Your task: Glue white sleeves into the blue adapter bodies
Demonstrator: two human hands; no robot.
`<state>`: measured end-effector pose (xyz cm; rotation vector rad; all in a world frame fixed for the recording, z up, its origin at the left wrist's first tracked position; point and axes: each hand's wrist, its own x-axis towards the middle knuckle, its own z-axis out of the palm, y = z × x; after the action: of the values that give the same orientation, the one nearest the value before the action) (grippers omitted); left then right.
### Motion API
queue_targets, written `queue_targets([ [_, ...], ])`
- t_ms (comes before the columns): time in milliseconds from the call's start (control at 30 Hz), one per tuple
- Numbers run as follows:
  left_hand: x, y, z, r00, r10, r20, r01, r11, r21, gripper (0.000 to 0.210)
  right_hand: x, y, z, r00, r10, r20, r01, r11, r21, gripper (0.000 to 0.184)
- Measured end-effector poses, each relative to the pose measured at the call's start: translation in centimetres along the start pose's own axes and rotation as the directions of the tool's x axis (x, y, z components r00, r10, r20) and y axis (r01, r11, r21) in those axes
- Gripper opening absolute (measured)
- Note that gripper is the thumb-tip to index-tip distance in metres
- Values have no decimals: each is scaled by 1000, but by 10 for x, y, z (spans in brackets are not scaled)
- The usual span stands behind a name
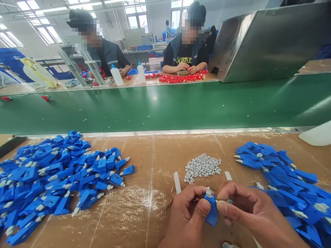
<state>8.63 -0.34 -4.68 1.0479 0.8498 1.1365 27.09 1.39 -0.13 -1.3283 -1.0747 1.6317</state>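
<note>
My left hand (190, 215) grips a blue plastic part (212, 210) between thumb and fingers. It is held upright, with a pale grey tip (208, 193) sticking out of its top. Close against its right side, my right hand (245, 208) has thumb and forefinger pinched together; what sits between them is too small and covered to name. Just beyond my hands lies a heap of small grey pieces (203, 167) on the brown cardboard-covered table (139, 151).
Blue parts with grey tips form a large pile (51, 172) at left and another pile (289, 186) at right. A green conveyor belt (155, 106) crosses beyond the table. Across it, two people sit near red parts (181, 78), white bottles (141, 73) and a metal hood (258, 44).
</note>
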Motion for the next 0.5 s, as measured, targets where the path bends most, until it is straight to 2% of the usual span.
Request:
queue_targets([
  [67,2,5,2,998,-21,63,26,996,-84,50,1,1,-3,999,47,24,-50,992,114,52],
  [167,2,8,6,996,-20,84,34,987,-158,54,2,5,-6,989,87,120,-109,976,190,62],
  [300,0,11,8,996,-18,86,33,985,-170,51,1,8,-7,974,90,207,-131,972,196,45],
  [500,-4,13,6,998,6,69,6,984,-176,48,5,3,-10,959,109,260,-158,972,173,43],
])
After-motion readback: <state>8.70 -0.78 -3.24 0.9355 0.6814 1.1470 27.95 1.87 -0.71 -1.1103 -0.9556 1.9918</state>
